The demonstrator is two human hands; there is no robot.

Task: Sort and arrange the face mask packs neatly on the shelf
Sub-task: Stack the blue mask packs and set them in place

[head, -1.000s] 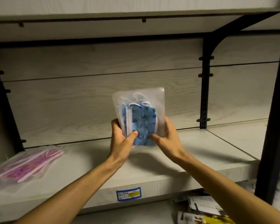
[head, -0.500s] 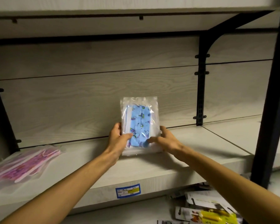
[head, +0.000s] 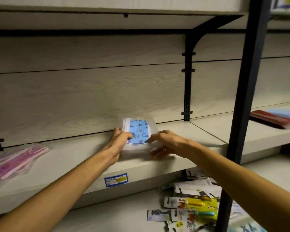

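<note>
At the far left, a clear plastic pack of pink face masks (head: 15, 160) is lying flat on the pale wood-grain shelf (head: 70, 158), its left edge cut off by the frame. A blue and yellow price label (head: 115, 180) is sitting on the shelf's front lip. Towards the middle, the person's left hand (head: 119, 139) is reaching forward with the forearm stretched out, its fingers curling round the left edge of a glossy clear pack of blue printed face masks (head: 139, 132), thumb on the front. The pack is leaning tilted against the grained back panel (head: 90, 91), its lower edge on the shelf; motion blur is making its bottom and the print hard to read. The right hand (head: 167, 142) is hovering palm down at the pack's right side, fingers spread and relaxed, with a fingertip touching its front; the thumb underneath is blurred. Further right, a black metal bracket (head: 188, 77) and a dark upright post (head: 248, 97) are standing. Below, carded toothbrush packs (head: 191, 208) are lying scattered, and at the far right a red and blue stack (head: 274, 117) is blurring out of view.
</note>
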